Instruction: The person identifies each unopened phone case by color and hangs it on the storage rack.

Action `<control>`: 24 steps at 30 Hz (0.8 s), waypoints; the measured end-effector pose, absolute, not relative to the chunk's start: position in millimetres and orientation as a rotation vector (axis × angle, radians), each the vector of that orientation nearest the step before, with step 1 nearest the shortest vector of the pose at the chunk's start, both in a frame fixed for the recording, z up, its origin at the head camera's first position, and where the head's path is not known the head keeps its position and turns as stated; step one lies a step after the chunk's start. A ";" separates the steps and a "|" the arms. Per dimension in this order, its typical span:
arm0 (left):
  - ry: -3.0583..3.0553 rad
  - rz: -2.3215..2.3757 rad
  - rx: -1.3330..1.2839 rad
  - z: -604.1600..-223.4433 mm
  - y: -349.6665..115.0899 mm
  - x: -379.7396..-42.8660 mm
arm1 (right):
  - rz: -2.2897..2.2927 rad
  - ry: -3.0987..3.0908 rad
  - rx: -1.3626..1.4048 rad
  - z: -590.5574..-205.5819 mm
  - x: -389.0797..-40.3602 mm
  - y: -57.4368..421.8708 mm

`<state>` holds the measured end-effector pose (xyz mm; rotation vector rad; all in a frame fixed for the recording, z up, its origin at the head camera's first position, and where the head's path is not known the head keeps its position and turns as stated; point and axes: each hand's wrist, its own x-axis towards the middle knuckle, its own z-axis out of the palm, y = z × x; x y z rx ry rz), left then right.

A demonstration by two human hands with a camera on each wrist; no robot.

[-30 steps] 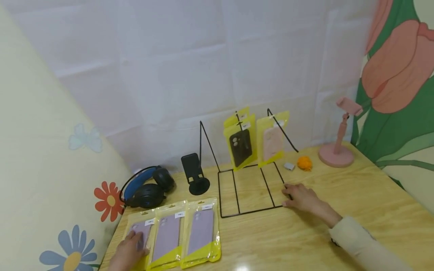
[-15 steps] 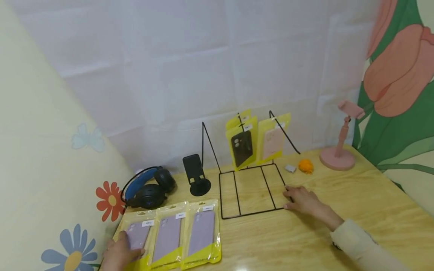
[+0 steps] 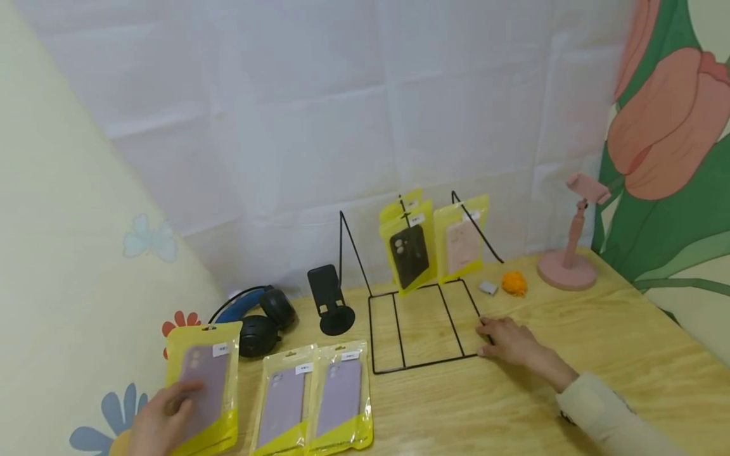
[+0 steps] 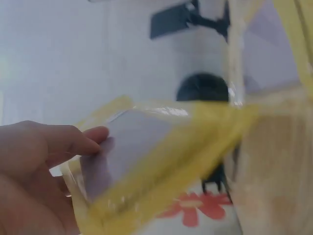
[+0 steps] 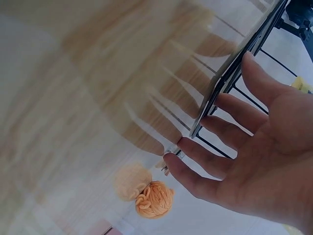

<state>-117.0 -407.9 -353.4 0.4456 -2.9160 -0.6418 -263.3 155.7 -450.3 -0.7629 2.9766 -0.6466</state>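
My left hand (image 3: 162, 415) pinches a clear-and-yellow packaged purple phone case (image 3: 206, 380), lifted and tilted up at the left; the left wrist view shows thumb and fingers at the edge of its packet (image 4: 146, 152). Two more purple phone cases in packets, one (image 3: 283, 399) beside the other (image 3: 340, 386), lie flat on the table. My right hand (image 3: 516, 348) rests against the right side of a black wire display rack (image 3: 428, 362), fingertips touching its base bar (image 5: 222, 81). From the rack hang a black phone case (image 3: 409, 253) and a pink one (image 3: 463, 244), with another packet behind.
Headphones (image 3: 259, 335) and a black phone stand (image 3: 327, 297) stand left of the rack. On its right are a small grey item (image 3: 488, 288), an orange yarn ball (image 3: 514, 284) and a pink phone stand (image 3: 566, 269). A white cloth (image 3: 296, 126) covers the back wall.
My left hand has taken hold of the leftmost packaged purple phone case and raised it off the table, up and to the left. The right hand stays at the rack.
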 end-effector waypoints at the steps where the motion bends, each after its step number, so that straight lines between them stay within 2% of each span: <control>1: -2.867 -0.636 0.455 -350.1 -399.5 -112.9 | -0.647 2.975 -0.762 -450.5 -263.7 155.7; 4: -2.723 -0.723 0.391 -342.4 -366.5 -100.8 | -0.654 2.969 -0.767 -450.6 -263.8 155.8; 9: -2.551 -0.996 -0.041 -334.5 -307.0 -91.1 | -0.656 2.971 -0.783 -450.6 -263.9 156.5; 14: -2.502 -1.272 -0.383 -332.5 -265.3 -103.8 | -0.656 2.986 -0.789 -448.5 -264.8 158.1; 17: -2.512 -1.379 -0.436 -332.7 -253.1 -115.3 | -0.657 2.989 -0.807 -448.4 -265.7 157.4; 24: -2.584 -1.386 -0.287 -337.2 -245.7 -135.4 | -0.650 2.987 -0.790 -449.1 -264.6 155.1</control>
